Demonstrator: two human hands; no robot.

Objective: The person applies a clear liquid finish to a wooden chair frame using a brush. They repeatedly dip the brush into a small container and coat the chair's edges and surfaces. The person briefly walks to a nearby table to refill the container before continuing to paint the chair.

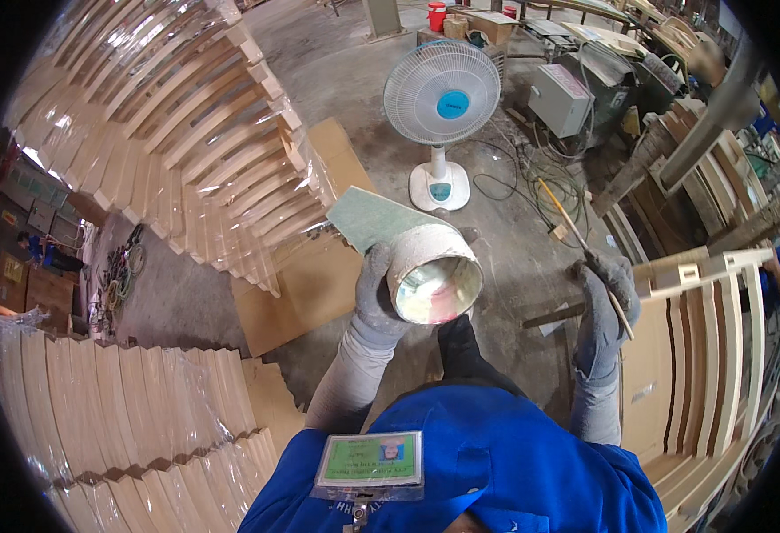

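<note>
Fingers of left hand [374, 289] curl round cup [434, 274], open end up, probably so inside shows; green board [377, 217] juts beyond them. Right hand [610, 298] fingers close on stick [568, 219], probably for control.

The left hand [373, 293] is partly lost behind the round pot [418, 245], so no clue how all its fingers sit. Same pot covers one end of the green board [379, 219]. The right hand [610, 289] hides a chunk of the thin stick [564, 213]. Lower-left wood stack [123, 400]? Chopped by the rim. Badge [372, 462] print's too tiny, and the far-left person [45, 253] is too small to make out.
</note>
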